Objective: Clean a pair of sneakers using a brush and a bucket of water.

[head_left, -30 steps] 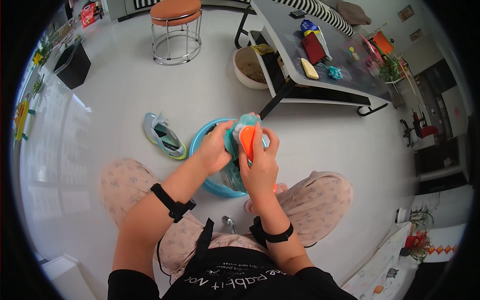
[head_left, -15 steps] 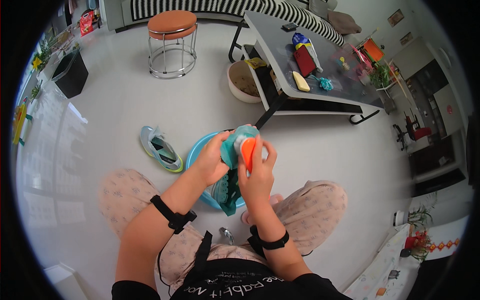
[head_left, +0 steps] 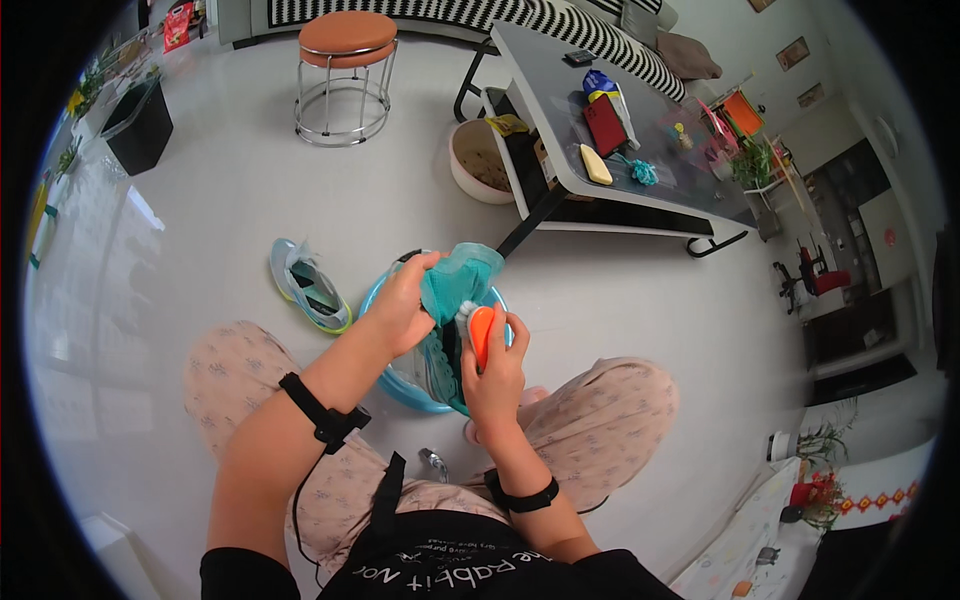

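Observation:
My left hand [head_left: 402, 312] is closed on a teal mesh sneaker [head_left: 460, 282], held tilted over a round blue basin [head_left: 408, 397]. The shoe's toe points away from me, and its laces and dark opening lie nearer my lap. In my right hand [head_left: 496, 378] is a scrub brush [head_left: 483, 335] with an orange back and pale bristles. Those bristles are against or very close to the shoe's side, just below the toe. Left of the basin, a grey-blue sneaker [head_left: 310, 288] with a yellow-green sole edge lies on the floor. My hands and the shoe hide most of the basin's inside.
A low table [head_left: 690, 190] ahead right holds a yellow soap bar [head_left: 596, 165] and a teal scrubber [head_left: 644, 173]. Beside its leg stands a cream bucket [head_left: 462, 180]. An orange stool [head_left: 347, 36] and a black bin [head_left: 141, 128] stand farther off. My knees flank the basin.
The brush has moved down and slightly left from the shoe's toe area. More of the teal toe now shows, and my left hand has shifted a little left with the shoe.

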{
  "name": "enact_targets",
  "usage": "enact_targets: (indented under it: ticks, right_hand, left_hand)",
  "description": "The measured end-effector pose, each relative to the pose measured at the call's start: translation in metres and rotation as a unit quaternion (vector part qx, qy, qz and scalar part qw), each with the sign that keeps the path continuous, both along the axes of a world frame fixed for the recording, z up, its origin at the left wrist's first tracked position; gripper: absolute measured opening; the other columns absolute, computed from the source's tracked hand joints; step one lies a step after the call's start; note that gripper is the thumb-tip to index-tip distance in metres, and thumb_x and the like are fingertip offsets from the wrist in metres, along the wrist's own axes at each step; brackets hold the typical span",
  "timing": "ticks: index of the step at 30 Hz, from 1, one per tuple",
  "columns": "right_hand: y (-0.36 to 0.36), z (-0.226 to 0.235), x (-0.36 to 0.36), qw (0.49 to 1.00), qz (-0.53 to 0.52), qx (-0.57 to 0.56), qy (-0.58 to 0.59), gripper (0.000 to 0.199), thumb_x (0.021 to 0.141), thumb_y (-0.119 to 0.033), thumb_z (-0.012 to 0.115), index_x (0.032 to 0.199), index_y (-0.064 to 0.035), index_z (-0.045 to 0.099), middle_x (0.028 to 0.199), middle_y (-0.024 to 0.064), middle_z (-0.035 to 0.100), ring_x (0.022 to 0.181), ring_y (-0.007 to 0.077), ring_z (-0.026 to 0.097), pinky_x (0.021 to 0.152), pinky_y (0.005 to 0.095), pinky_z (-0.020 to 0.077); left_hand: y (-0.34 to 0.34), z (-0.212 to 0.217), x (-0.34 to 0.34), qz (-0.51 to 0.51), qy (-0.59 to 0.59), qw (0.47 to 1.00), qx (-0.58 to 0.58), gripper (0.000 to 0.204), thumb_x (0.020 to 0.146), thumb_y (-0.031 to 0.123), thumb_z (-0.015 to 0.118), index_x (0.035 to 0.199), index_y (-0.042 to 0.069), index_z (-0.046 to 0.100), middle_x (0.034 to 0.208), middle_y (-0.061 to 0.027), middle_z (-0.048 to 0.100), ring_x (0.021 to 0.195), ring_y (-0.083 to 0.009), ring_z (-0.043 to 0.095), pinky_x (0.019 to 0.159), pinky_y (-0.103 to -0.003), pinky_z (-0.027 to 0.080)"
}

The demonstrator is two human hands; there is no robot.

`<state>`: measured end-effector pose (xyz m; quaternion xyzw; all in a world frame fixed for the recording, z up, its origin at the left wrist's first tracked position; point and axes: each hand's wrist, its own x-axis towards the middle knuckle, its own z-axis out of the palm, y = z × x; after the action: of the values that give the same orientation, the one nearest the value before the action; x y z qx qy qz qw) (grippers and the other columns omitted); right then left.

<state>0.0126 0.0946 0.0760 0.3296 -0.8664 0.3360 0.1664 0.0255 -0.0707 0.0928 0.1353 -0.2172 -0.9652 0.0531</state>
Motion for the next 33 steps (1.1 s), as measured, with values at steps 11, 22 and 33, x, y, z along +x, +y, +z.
enact_targets:
  ticks: [11, 22, 33]
  right_hand:
    - [0.002, 0.0, -0.007, 1.0, -0.03, -0.005, 0.0, 0.06, 0.083, -0.011, 0.065, 0.139, -0.0065, 0.043, 0.128, 0.0173, 0.045, 0.087, 0.034, 0.063, 0.06, 0.038, 0.0528]
    - [-0.007, 0.012, 0.012, 1.0, 0.017, -0.002, -0.014, 0.06, 0.083, -0.007, 0.065, 0.138, -0.005, 0.043, 0.127, 0.017, 0.046, 0.079, 0.0311, 0.064, 0.059, 0.0358, 0.0525]
    - [-0.001, 0.005, 0.015, 0.999, 0.029, 0.017, -0.038, 0.059, 0.082, -0.01, 0.067, 0.137, -0.0058, 0.046, 0.128, 0.015, 0.047, 0.084, 0.0301, 0.065, 0.059, 0.0356, 0.0538]
  left_hand:
    - [0.004, -0.006, 0.0, -0.009, -0.01, 1.0, 0.01, 0.029, 0.097, 0.023, 0.044, 0.113, 0.002, 0.055, 0.113, -0.0111, 0.063, 0.105, -0.0232, 0.061, 0.095, -0.039, 0.048]
    - [0.001, 0.003, 0.005, 0.001, -0.009, 1.0, 0.025, 0.029, 0.098, 0.023, 0.042, 0.113, 0.002, 0.055, 0.114, -0.0108, 0.062, 0.106, -0.0234, 0.06, 0.095, -0.039, 0.048]
    - [0.005, -0.004, 0.003, -0.004, -0.013, 1.0, -0.007, 0.029, 0.095, 0.026, 0.049, 0.114, 0.004, 0.054, 0.113, -0.0098, 0.061, 0.104, -0.0218, 0.06, 0.094, -0.038, 0.047]
